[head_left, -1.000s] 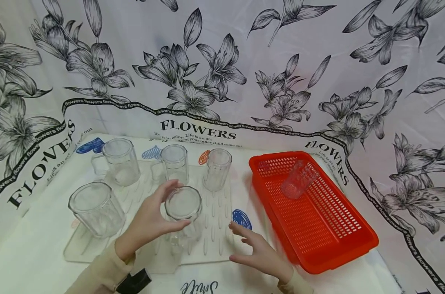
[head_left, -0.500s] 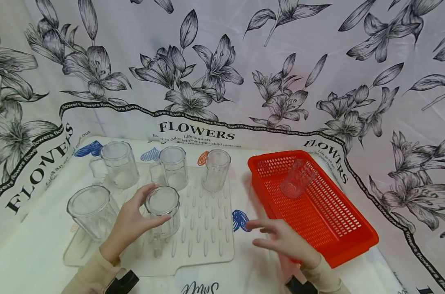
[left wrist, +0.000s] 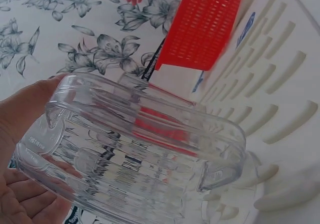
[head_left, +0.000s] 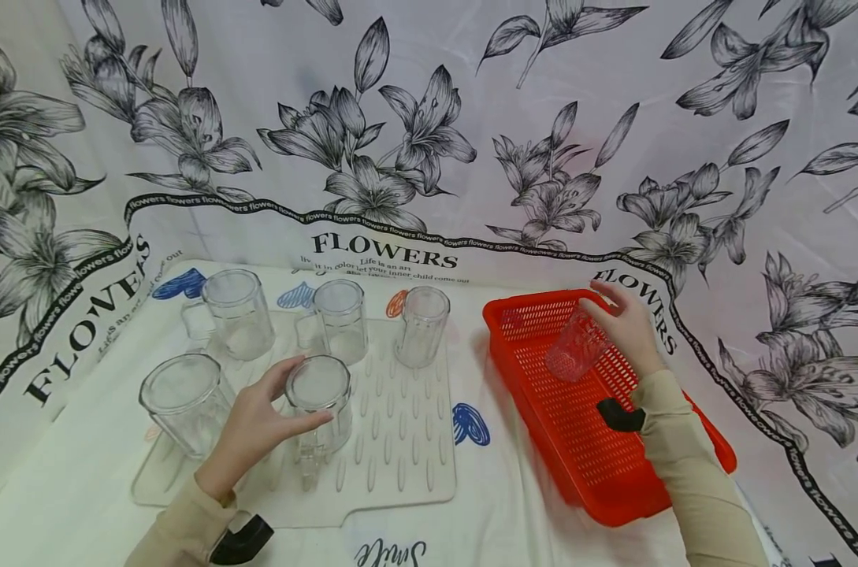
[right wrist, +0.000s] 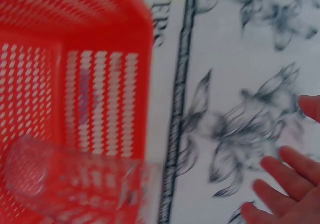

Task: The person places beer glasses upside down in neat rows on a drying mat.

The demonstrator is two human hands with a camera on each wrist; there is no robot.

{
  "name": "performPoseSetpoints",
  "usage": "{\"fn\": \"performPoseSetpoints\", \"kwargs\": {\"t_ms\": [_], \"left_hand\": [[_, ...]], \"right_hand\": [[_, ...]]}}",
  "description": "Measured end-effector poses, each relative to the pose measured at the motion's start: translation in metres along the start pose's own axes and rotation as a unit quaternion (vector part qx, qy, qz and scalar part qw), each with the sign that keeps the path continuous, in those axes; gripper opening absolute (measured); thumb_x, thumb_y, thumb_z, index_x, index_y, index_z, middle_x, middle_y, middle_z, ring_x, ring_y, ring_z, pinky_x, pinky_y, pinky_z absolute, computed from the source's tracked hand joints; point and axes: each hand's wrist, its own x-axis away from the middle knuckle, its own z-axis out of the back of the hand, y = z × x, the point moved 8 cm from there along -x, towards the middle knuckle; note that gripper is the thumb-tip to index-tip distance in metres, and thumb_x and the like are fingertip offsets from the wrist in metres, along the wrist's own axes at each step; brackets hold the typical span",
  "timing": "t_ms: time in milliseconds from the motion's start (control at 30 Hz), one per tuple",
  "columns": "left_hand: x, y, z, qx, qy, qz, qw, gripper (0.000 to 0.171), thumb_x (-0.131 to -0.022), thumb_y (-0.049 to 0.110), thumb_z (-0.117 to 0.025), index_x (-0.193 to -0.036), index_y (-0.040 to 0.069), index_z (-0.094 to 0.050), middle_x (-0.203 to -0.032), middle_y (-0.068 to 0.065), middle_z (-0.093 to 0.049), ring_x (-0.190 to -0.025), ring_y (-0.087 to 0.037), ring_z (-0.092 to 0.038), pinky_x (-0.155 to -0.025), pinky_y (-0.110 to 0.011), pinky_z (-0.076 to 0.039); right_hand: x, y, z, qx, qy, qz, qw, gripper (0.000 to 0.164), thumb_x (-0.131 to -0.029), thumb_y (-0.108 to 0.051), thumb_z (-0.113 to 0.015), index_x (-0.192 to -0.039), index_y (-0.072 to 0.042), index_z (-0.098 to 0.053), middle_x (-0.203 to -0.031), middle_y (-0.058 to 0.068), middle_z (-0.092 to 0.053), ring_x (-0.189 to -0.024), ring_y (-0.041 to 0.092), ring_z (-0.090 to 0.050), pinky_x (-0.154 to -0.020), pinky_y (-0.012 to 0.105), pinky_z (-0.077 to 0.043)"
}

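Note:
My left hand [head_left: 254, 421] holds a clear glass mug [head_left: 318, 386] between thumb and fingers at the front of a white ridged draining mat [head_left: 400, 472]. The mug's handle points toward me. In the left wrist view, the thumb lies against the side of this mug [left wrist: 135, 134]. My right hand [head_left: 627, 327] is over the far right rim of the red basket [head_left: 599, 508], its fingers spread. Right beside it, a clear textured glass [head_left: 573, 354] leans inside the basket. The right wrist view shows the right hand [right wrist: 295, 194] apart from that glass [right wrist: 75, 179].
Several other clear glass vessels stand on the mat: a large mug [head_left: 187, 402] at front left, a mug [head_left: 239, 315] at back left, a mug [head_left: 341, 319] at back middle and a glass [head_left: 423, 327] at back right. A flower-printed cloth [head_left: 429, 157] hangs behind.
My right hand has moved from the mat's right side up and right to the glass in the basket. The left hand has shifted left with its mug, then stayed nearly still.

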Motion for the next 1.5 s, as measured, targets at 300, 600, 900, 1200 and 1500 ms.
{"fn": "performPoseSetpoints", "kwargs": {"t_ms": [300, 600, 900, 1200, 1500], "left_hand": [[0.007, -0.009, -0.003, 0.038, 0.029, -0.003, 0.9988, 0.078, -0.060, 0.028, -0.083, -0.125, 0.003, -0.048, -0.115, -0.020, -0.055, -0.104, -0.034, -0.052, -0.084, -0.050, -0.041], [0.000, -0.007, -0.002, 0.038, 0.018, -0.001, 0.9991, 0.079, -0.061, 0.030, -0.082, -0.126, 0.003, -0.046, -0.119, -0.021, -0.052, -0.106, -0.038, -0.049, -0.086, -0.051, -0.040], [0.002, -0.007, -0.002, 0.030, 0.000, 0.026, 0.9992, 0.082, -0.062, 0.036, -0.081, -0.128, 0.004, -0.044, -0.124, -0.023, -0.048, -0.108, -0.040, -0.048, -0.087, -0.052, -0.039], [-0.004, -0.005, -0.009, 0.041, -0.014, 0.023, 0.9988, 0.086, -0.065, 0.038, -0.079, -0.133, 0.005, -0.039, -0.132, -0.021, -0.040, -0.112, -0.041, -0.043, -0.089, -0.052, -0.037], [0.004, -0.017, -0.016, 0.047, -0.033, 0.045, 0.9974, 0.089, -0.068, 0.036, -0.077, -0.137, 0.004, -0.032, -0.132, -0.023, -0.038, -0.117, -0.040, -0.037, -0.091, -0.055, -0.033]], "right_hand": [[-0.019, 0.039, -0.003, 0.224, 0.032, 0.077, 0.971, 0.057, -0.086, -0.024, -0.059, -0.128, 0.009, -0.039, -0.126, 0.030, -0.040, -0.121, 0.043, -0.029, -0.095, 0.057, -0.024], [-0.016, 0.086, -0.020, 0.191, -0.106, -0.111, 0.970, 0.099, -0.079, -0.049, -0.062, -0.138, 0.010, -0.010, -0.136, 0.038, -0.013, -0.122, 0.051, -0.015, -0.092, 0.064, -0.020], [-0.017, 0.076, -0.025, 0.206, -0.178, -0.121, 0.955, 0.075, -0.078, -0.032, -0.065, -0.127, 0.016, -0.035, -0.127, 0.040, -0.028, -0.115, 0.050, -0.028, -0.090, 0.059, -0.031], [-0.018, 0.072, -0.013, 0.204, -0.176, -0.127, 0.955, 0.073, -0.077, -0.031, -0.066, -0.123, 0.018, -0.038, -0.119, 0.036, -0.041, -0.106, 0.047, -0.040, -0.085, 0.055, -0.038], [-0.004, 0.061, -0.029, 0.187, -0.200, -0.087, 0.958, 0.072, -0.074, -0.037, -0.069, -0.121, 0.012, -0.045, -0.113, 0.032, -0.048, -0.093, 0.038, -0.049, -0.075, 0.047, -0.045]]}}
